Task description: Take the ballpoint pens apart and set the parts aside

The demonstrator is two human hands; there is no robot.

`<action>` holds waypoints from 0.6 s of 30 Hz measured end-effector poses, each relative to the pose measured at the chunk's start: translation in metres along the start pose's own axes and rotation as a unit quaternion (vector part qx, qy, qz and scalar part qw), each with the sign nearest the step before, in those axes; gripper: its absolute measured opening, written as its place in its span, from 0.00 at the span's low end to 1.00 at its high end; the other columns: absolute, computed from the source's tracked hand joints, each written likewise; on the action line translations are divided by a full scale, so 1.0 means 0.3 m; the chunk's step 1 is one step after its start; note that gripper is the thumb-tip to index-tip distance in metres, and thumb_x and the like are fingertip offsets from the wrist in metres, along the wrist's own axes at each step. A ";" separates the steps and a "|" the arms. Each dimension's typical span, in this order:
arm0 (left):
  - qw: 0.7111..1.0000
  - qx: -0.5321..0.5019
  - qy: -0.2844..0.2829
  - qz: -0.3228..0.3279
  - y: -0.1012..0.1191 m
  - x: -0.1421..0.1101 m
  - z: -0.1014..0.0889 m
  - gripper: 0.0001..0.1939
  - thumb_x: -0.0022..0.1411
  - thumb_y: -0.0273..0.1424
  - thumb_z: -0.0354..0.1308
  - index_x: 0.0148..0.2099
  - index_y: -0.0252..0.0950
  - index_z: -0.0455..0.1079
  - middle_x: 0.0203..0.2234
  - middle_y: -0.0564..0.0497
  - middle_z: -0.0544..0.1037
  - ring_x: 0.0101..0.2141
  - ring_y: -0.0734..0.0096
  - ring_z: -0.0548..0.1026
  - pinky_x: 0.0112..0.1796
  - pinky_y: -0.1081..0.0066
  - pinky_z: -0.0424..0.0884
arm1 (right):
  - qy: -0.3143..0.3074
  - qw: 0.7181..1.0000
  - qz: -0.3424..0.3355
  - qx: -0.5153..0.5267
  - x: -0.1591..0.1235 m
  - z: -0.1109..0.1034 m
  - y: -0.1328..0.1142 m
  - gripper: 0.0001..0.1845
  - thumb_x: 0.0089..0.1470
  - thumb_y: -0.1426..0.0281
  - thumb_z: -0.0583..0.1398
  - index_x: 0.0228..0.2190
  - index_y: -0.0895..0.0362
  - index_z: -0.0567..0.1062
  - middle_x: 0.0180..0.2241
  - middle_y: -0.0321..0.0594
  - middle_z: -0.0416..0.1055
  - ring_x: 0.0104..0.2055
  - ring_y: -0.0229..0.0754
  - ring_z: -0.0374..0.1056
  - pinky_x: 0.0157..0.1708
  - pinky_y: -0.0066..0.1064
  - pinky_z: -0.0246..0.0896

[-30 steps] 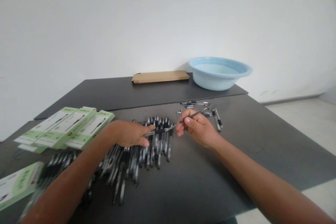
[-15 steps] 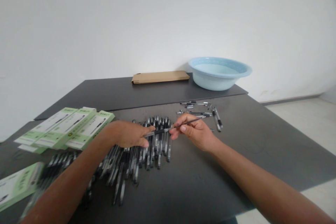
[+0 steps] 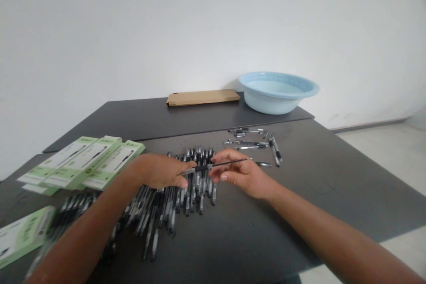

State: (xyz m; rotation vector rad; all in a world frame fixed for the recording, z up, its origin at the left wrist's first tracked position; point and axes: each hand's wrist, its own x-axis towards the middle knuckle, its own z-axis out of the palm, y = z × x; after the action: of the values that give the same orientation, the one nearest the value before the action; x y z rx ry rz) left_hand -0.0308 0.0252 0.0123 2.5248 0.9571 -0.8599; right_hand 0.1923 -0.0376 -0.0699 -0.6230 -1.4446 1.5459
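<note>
Beside both hands, green boxes (image 3: 96, 159) bear unreadable print.

From my remote seat I saw a plain white wall (image 3: 133, 31) behind two dark grey tables (image 3: 266, 213), pale floor (image 3: 382, 151) to the right, and soft, even light throughout.

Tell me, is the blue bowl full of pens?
No, the blue bowl near the wall shows no pens inside; the pens lie in a pile on the table.
</note>
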 end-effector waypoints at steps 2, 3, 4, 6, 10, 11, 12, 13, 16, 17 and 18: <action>1.000 -0.007 -0.026 -0.010 0.001 -0.005 -0.007 0.35 0.66 0.42 0.44 0.68 0.28 0.42 0.54 0.34 0.69 0.50 0.55 0.71 0.45 0.68 0.66 | -0.008 1.000 0.014 0.001 0.002 -0.005 -0.002 0.23 0.49 0.68 0.65 0.46 0.55 0.64 0.38 0.41 0.74 0.39 0.38 0.72 0.42 0.35 0.66; 0.999 -0.011 -0.027 -0.013 0.001 -0.007 -0.009 0.35 0.66 0.42 0.44 0.68 0.28 0.42 0.54 0.34 0.68 0.51 0.55 0.70 0.46 0.67 0.65 | -0.008 1.000 0.014 -0.006 0.004 -0.010 -0.005 0.24 0.49 0.67 0.65 0.47 0.54 0.63 0.39 0.41 0.73 0.40 0.38 0.72 0.42 0.35 0.65; 0.999 -0.013 -0.026 -0.014 0.000 -0.010 -0.012 0.35 0.66 0.42 0.44 0.68 0.28 0.42 0.55 0.34 0.67 0.51 0.55 0.69 0.47 0.67 0.65 | -0.007 1.000 0.012 -0.021 0.006 -0.017 -0.010 0.24 0.49 0.67 0.65 0.47 0.54 0.63 0.40 0.42 0.73 0.41 0.38 0.71 0.43 0.35 0.65; 1.000 -0.012 -0.023 -0.014 -0.005 -0.016 -0.013 0.35 0.66 0.42 0.44 0.68 0.28 0.42 0.56 0.35 0.65 0.53 0.55 0.68 0.48 0.67 0.64 | -0.002 0.998 0.004 -0.069 0.005 -0.037 -0.024 0.23 0.50 0.67 0.64 0.46 0.54 0.64 0.42 0.43 0.71 0.42 0.39 0.70 0.43 0.35 0.64; 1.000 -0.005 -0.009 -0.011 -0.025 -0.027 -0.008 0.35 0.66 0.43 0.43 0.68 0.29 0.42 0.57 0.36 0.64 0.54 0.55 0.66 0.49 0.67 0.63 | 0.007 0.974 -0.060 -0.219 -0.011 -0.095 -0.070 0.18 0.52 0.67 0.62 0.45 0.55 0.64 0.43 0.44 0.69 0.43 0.40 0.68 0.42 0.35 0.64; 1.000 -0.005 -0.007 -0.011 -0.029 -0.029 -0.007 0.35 0.66 0.43 0.43 0.68 0.29 0.42 0.57 0.36 0.64 0.54 0.55 0.66 0.49 0.66 0.63 | 0.015 0.959 -0.089 -0.270 -0.017 -0.112 -0.082 0.18 0.53 0.67 0.61 0.44 0.56 0.65 0.43 0.44 0.68 0.42 0.41 0.68 0.41 0.35 0.63; 1.000 -0.004 -0.004 -0.013 -0.033 -0.031 -0.006 0.35 0.66 0.43 0.43 0.68 0.29 0.42 0.57 0.35 0.64 0.54 0.55 0.66 0.49 0.66 0.63 | 0.027 0.939 -0.116 -0.324 -0.024 -0.128 -0.094 0.17 0.52 0.67 0.61 0.43 0.56 0.66 0.41 0.43 0.69 0.41 0.41 0.67 0.41 0.35 0.63; 1.000 -0.003 -0.002 -0.017 -0.036 -0.032 -0.005 0.35 0.66 0.44 0.43 0.68 0.30 0.42 0.57 0.35 0.64 0.54 0.54 0.66 0.49 0.66 0.63 | 0.039 0.916 -0.140 -0.375 -0.029 -0.143 -0.104 0.15 0.52 0.67 0.61 0.42 0.56 0.66 0.39 0.43 0.69 0.40 0.41 0.67 0.41 0.35 0.62; 1.000 -0.001 -0.003 -0.022 -0.035 -0.030 -0.005 0.35 0.66 0.44 0.43 0.68 0.30 0.42 0.57 0.34 0.65 0.53 0.53 0.67 0.48 0.65 0.63 | 0.072 0.863 -0.186 -0.463 -0.041 -0.169 -0.127 0.11 0.52 0.68 0.61 0.37 0.56 0.67 0.34 0.40 0.68 0.36 0.41 0.65 0.38 0.33 0.61; 1.000 -0.001 -0.003 -0.023 -0.033 -0.029 -0.006 0.35 0.66 0.44 0.43 0.68 0.30 0.42 0.57 0.34 0.65 0.53 0.53 0.67 0.48 0.66 0.63 | 0.078 0.857 -0.194 -0.472 -0.042 -0.171 -0.131 0.10 0.52 0.68 0.60 0.36 0.56 0.66 0.33 0.39 0.68 0.35 0.40 0.65 0.37 0.33 0.61; 1.000 0.000 -0.005 -0.024 -0.031 -0.028 -0.006 0.34 0.66 0.44 0.44 0.68 0.31 0.42 0.57 0.35 0.65 0.53 0.53 0.67 0.48 0.66 0.63 | 0.082 0.853 -0.199 -0.476 -0.043 -0.171 -0.134 0.09 0.53 0.68 0.60 0.35 0.56 0.66 0.32 0.39 0.67 0.34 0.40 0.65 0.36 0.32 0.60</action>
State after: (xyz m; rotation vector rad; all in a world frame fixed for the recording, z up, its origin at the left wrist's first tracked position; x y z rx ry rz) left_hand -0.0414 0.0286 0.0183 2.5044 1.0184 -0.8862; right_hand 0.2523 -0.0264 -0.0439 -0.9081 -2.0125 0.3595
